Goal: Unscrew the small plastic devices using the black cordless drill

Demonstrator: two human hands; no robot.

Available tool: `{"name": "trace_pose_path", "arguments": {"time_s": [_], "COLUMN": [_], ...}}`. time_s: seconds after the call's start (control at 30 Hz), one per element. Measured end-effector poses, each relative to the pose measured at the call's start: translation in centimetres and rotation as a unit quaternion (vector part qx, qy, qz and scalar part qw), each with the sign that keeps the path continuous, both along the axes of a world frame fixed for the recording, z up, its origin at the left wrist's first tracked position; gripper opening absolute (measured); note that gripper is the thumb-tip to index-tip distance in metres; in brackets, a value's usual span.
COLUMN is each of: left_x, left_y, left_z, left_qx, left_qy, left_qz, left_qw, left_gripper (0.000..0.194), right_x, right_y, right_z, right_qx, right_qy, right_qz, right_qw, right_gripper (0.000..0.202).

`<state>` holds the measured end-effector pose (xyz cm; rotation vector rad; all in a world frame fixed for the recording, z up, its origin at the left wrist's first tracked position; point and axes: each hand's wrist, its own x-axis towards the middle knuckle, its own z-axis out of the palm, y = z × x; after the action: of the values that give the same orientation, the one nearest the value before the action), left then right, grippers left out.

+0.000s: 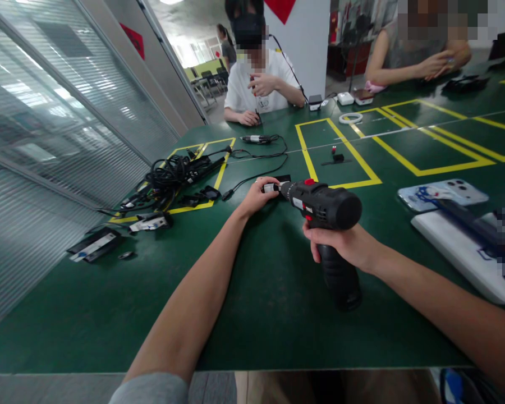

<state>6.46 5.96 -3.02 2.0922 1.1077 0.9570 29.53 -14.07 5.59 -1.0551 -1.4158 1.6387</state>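
My right hand point(339, 241) is wrapped round the grip of a black cordless drill point(326, 205) with red switches. The drill lies nearly level and points left. Its bit meets, or nearly meets, a small black part with a pale label point(270, 188), but I cannot tell if they touch. That part sits in the fingers of my left hand point(256, 197), low over the green table. A flat black piece point(284, 178) shows just behind the drill's tip. Left of my left hand, a thin black cable ends in a small plug point(227, 194).
A heap of black cables point(180, 174) lies at left, with black casings point(95, 245) nearer me. At right are a phone point(444, 193) and a white case point(458, 247). Yellow tape point(356, 183) marks the table point(256, 314). Two people sit across it, one holding a screwdriver-like tool.
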Motion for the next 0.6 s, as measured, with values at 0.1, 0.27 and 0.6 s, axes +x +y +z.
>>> {"name": "trace_pose_path", "arguments": {"time_s": [0.1,0.27,0.6], "left_x": [0.06,0.14,0.12], "left_y": [-0.07,-0.03,0.18], "left_z": [0.1,0.14,-0.17], "left_qx": [-0.003,0.0,0.003], "left_qy": [0.002,0.002,0.003], "left_qz": [0.003,0.004,0.009], "left_qw": [1.0,1.0,1.0], "left_gripper": [0.036,0.036,0.035], "right_x": [0.05,0.2,0.0], "right_y": [-0.03,-0.11,-0.04], "right_z": [0.01,0.03,-0.15], "right_qx": [0.005,0.005,-0.003], "right_qy": [-0.003,-0.004,0.024], "right_qz": [0.002,0.002,-0.018], "right_qw": [1.0,1.0,1.0], "right_gripper": [0.013,0.012,0.019]}}
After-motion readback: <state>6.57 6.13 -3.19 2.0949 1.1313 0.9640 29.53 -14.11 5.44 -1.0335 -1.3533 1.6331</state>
